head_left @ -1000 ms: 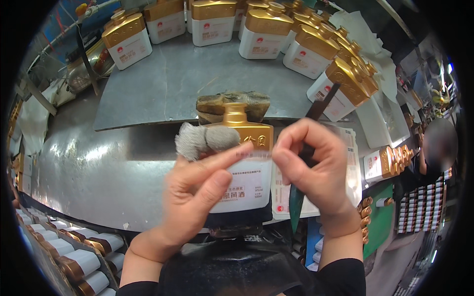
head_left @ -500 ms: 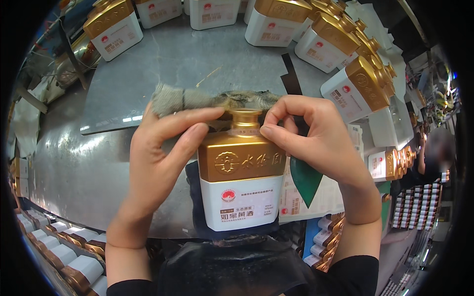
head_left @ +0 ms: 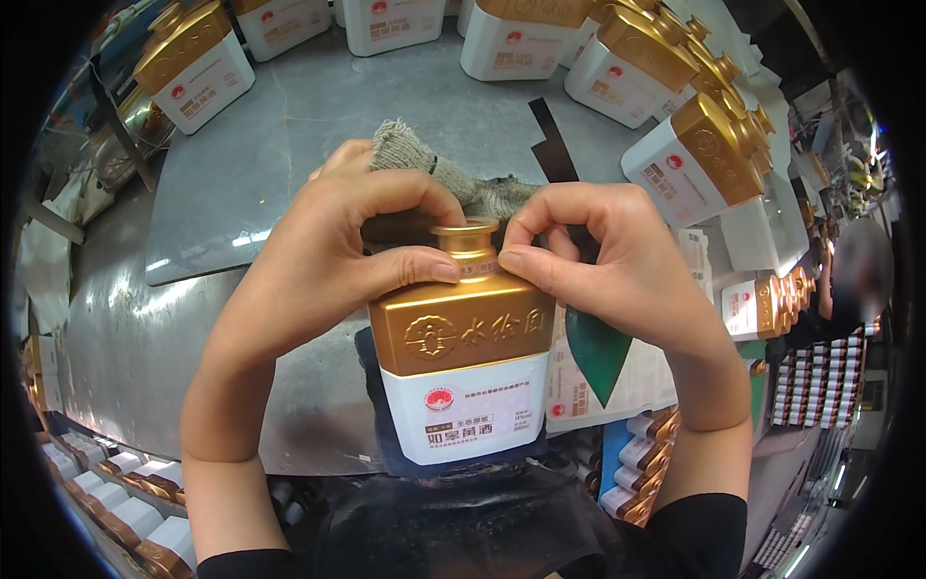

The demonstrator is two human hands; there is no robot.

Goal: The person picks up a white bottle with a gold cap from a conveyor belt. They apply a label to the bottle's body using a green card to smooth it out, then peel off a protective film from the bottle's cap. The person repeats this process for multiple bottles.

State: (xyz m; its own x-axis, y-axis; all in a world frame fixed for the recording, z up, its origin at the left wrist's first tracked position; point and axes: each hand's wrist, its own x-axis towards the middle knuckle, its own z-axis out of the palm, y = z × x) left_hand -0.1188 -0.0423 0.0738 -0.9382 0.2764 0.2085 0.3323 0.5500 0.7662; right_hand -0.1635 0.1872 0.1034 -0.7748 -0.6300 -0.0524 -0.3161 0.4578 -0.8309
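A gold-and-white bottle [head_left: 463, 400] stands in front of me, leaning slightly, its gold shoulder embossed. Around its short neck runs a narrow paper label strip [head_left: 477, 268]. My left hand [head_left: 376, 232] grips the neck from the left, thumb pressed on the front of the strip and fingers curled behind. On the other side, my right hand [head_left: 588, 241] pinches at the strip's right end with thumb and forefinger, against the neck. What lies behind the neck is hidden by fingers. A grey knitted cloth [head_left: 424, 159] lies just beyond the bottle.
Similar bottles [head_left: 198, 82] line the far edge of the grey metal table [head_left: 318, 125] and curve down the right. Label sheets [head_left: 627, 381] lie at the right under a green pointed piece [head_left: 596, 357]. More bottles [head_left: 820, 386] fill racks, and another person [head_left: 858, 280] is beyond.
My left hand has come in to the neck, its thumb now pressing on the strip. The bottle has shifted slightly left and down in view. My right hand keeps its pinch at the neck.
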